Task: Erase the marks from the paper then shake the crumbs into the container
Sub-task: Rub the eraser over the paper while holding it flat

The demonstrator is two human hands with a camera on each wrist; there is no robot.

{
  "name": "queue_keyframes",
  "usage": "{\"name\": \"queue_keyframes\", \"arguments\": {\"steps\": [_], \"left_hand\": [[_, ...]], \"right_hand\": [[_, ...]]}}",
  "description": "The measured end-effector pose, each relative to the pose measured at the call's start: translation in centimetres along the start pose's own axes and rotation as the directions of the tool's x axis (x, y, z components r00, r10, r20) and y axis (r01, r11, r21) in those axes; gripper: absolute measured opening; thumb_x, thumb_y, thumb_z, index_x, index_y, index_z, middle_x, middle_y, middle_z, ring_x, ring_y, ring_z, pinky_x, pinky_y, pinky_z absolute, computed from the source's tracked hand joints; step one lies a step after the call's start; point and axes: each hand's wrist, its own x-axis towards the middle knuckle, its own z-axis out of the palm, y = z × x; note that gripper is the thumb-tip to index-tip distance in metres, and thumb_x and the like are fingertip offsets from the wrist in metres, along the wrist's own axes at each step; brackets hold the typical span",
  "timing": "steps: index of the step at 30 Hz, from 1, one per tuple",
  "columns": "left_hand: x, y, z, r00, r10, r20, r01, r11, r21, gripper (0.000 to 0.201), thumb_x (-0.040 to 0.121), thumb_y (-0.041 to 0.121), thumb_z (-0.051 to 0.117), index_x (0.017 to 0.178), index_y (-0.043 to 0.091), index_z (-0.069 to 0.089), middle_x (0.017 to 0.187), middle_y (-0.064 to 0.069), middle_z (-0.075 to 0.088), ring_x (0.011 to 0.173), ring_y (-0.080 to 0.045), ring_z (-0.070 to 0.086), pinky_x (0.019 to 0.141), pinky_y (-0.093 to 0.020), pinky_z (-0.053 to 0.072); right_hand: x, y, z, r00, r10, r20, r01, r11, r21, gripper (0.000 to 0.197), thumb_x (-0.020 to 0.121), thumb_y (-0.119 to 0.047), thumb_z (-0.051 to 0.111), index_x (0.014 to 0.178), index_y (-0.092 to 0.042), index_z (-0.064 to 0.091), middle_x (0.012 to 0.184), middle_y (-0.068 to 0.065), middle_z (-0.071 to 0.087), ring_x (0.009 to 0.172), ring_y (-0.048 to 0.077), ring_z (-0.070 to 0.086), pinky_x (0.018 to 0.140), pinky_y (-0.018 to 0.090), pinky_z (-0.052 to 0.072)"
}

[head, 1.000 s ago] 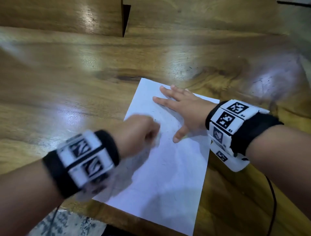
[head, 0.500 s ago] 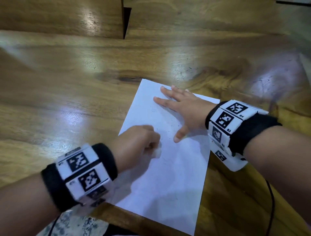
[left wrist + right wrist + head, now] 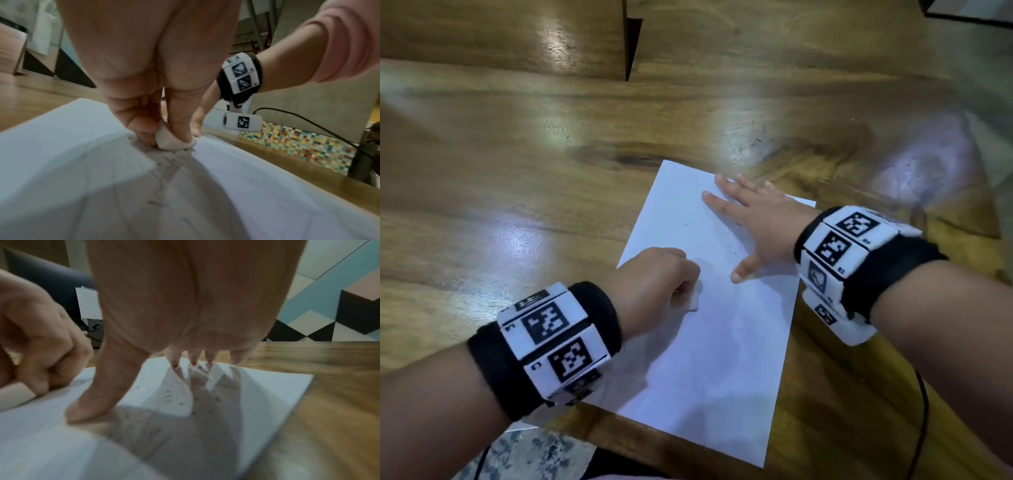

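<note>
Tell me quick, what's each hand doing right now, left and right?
Left hand: closed, fingers pinching the white eraser against the paper.
Right hand: open, fingers spread flat, pressing the paper down.

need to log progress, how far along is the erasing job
Done: little; faint marks still show on the paper. In hand: the left hand pinches the eraser against the sheet, and the right hand lies flat on it. Left: finishing erasing, then shaking off the crumbs; no container is in view.

A glossy wooden table (image 3: 524, 178) fills the view, a black cable (image 3: 923, 421) hanging at five o'clock.
</note>
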Motion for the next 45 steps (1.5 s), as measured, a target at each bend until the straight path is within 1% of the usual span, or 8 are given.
{"name": "queue_keyframes", "arguments": {"steps": [6, 11, 17, 23, 29, 33, 39, 45], "left_hand": [[3.6, 1.8, -2.7, 0.998, -0.062, 0.025, 0.060, 0.997, 0.050, 0.010, 0.073, 0.017, 0.068, 0.068, 0.018, 0.059, 0.057, 0.009, 0.045, 0.060, -0.013, 0.042, 0.048, -0.006, 0.031], [8.4, 2.9, -3.2, 0.981, -0.110, -0.159, 0.112, 0.994, 0.004, 0.009, 0.076, 0.011, 0.062, 0.072, 0.015, 0.055, 0.072, -0.005, 0.055, 0.078, -0.026, 0.054, 0.056, -0.024, 0.024], [-1.1, 2.1, 0.3, 0.986, 0.122, 0.117, -0.116, 0.992, -0.057, 0.032, 0.074, 0.008, 0.064, 0.055, 0.024, 0.043, 0.057, 0.012, 0.035, 0.053, -0.001, 0.037, 0.056, -0.004, 0.032], [6.0, 2.3, -2.1, 0.990, -0.025, -0.136, 0.028, 0.999, 0.025, 0.024, 0.077, 0.014, 0.064, 0.063, 0.020, 0.046, 0.066, 0.001, 0.047, 0.067, -0.019, 0.043, 0.054, -0.027, 0.023], [-0.9, 1.3, 0.0, 0.983, 0.089, 0.158, -0.082, 0.995, -0.048, 0.026, 0.073, 0.009, 0.064, 0.057, 0.020, 0.048, 0.058, 0.010, 0.042, 0.056, -0.002, 0.041, 0.056, -0.006, 0.033], [5.0, 2.6, -1.6, 0.991, -0.043, -0.123, 0.045, 0.999, 0.013, 0.022, 0.077, 0.017, 0.066, 0.065, 0.020, 0.047, 0.059, 0.012, 0.037, 0.067, -0.017, 0.042, 0.054, -0.019, 0.029], [-0.4, 1.9, 1.1, 0.987, 0.123, 0.103, -0.120, 0.992, -0.028, 0.018, 0.072, 0.005, 0.061, 0.061, 0.015, 0.052, 0.063, 0.008, 0.043, 0.060, -0.013, 0.043, 0.055, -0.018, 0.030], [7.5, 3.7, -1.5, 0.993, 0.005, -0.121, 0.003, 0.998, 0.066, 0.005, 0.080, 0.013, 0.060, 0.078, 0.008, 0.058, 0.076, -0.004, 0.047, 0.073, -0.022, 0.044, 0.060, -0.023, 0.022]], "right_hand": [[-2.0, 1.0, 1.5, 0.998, 0.045, 0.047, -0.049, 0.994, 0.098, 0.130, 0.067, -0.057, 0.075, 0.147, -0.022, -0.022, 0.153, -0.004, -0.032, 0.142, 0.017, -0.024, 0.116, 0.036, -0.006], [-1.8, 1.1, 1.7, 0.999, 0.046, 0.027, -0.048, 0.993, 0.105, 0.133, 0.064, -0.057, 0.077, 0.148, -0.022, -0.020, 0.154, -0.003, -0.029, 0.143, 0.018, -0.022, 0.117, 0.038, -0.004], [-1.8, 1.2, 1.7, 0.999, 0.031, 0.021, -0.033, 0.991, 0.126, 0.132, 0.064, -0.056, 0.077, 0.148, -0.021, -0.018, 0.155, -0.002, -0.029, 0.143, 0.018, -0.022, 0.118, 0.038, -0.005], [-1.8, 1.0, 1.8, 0.999, 0.040, 0.020, -0.042, 0.992, 0.116, 0.132, 0.064, -0.057, 0.077, 0.148, -0.022, -0.019, 0.154, -0.002, -0.029, 0.143, 0.019, -0.023, 0.117, 0.038, -0.006], [-1.9, 1.0, 1.7, 0.999, 0.037, 0.025, -0.040, 0.991, 0.128, 0.130, 0.066, -0.055, 0.077, 0.148, -0.022, -0.018, 0.154, -0.002, -0.030, 0.143, 0.018, -0.023, 0.117, 0.038, -0.006], [-1.8, 0.9, 1.8, 0.999, 0.043, 0.014, -0.045, 0.990, 0.132, 0.132, 0.064, -0.056, 0.078, 0.148, -0.022, -0.018, 0.155, -0.003, -0.028, 0.143, 0.019, -0.022, 0.119, 0.039, -0.005], [-1.9, 1.0, 1.7, 0.999, 0.039, 0.017, -0.041, 0.989, 0.142, 0.131, 0.064, -0.055, 0.078, 0.149, -0.022, -0.017, 0.155, -0.004, -0.028, 0.143, 0.018, -0.022, 0.119, 0.039, -0.005], [-1.9, 0.9, 1.8, 0.999, 0.037, 0.000, -0.037, 0.991, 0.132, 0.130, 0.063, -0.054, 0.079, 0.150, -0.022, -0.013, 0.155, -0.002, -0.027, 0.144, 0.021, -0.020, 0.119, 0.041, -0.003]]}}
